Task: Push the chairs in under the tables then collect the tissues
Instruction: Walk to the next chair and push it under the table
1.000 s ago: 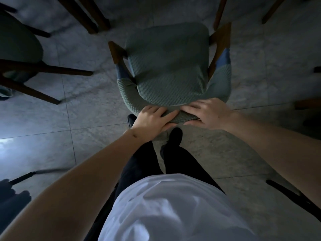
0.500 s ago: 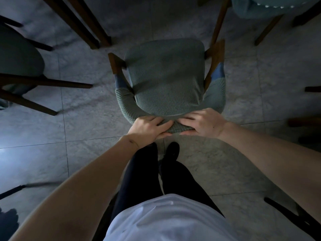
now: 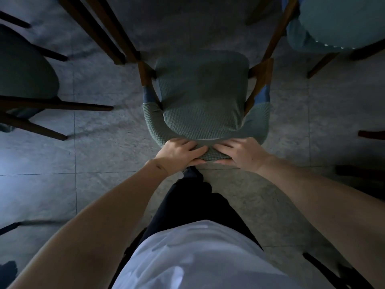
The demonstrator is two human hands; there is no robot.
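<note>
Green knitted-cover armchair with brown wooden frame (image 3: 202,97): centre of the frame, seen from straight above, standing on the grey marbled tile floor (image 3: 100,155). Seat front points toward the top of the frame, curved backrest toward the bottom; long axis runs top to bottom. Front edge of the seat lies between brown wooden table legs (image 3: 108,32), upper left of centre, and another slanted wooden leg at upper right; the tabletop itself is cut off by the top edge. Chair legs are hidden beneath the seat.

Left hand (image 3: 180,152): lower centre, fingers laid over the top rail of the backrest, thumb tucked under it, gripping the rail.

Right hand (image 3: 242,152): just beside the left, fingers likewise over the rail, thumb below, gripping it.

Dark upholstered chair (image 3: 25,67): left edge, partly cut off, colour hard to read in the dim light.

Teal round-seated chair (image 3: 341,24): upper right corner, mostly out of frame.

White shirt (image 3: 198,259) and black trousers (image 3: 193,205): bottom centre; the feet are mostly hidden under the backrest.

Dark shapes at the lower left and lower right corners cannot be identified
</note>
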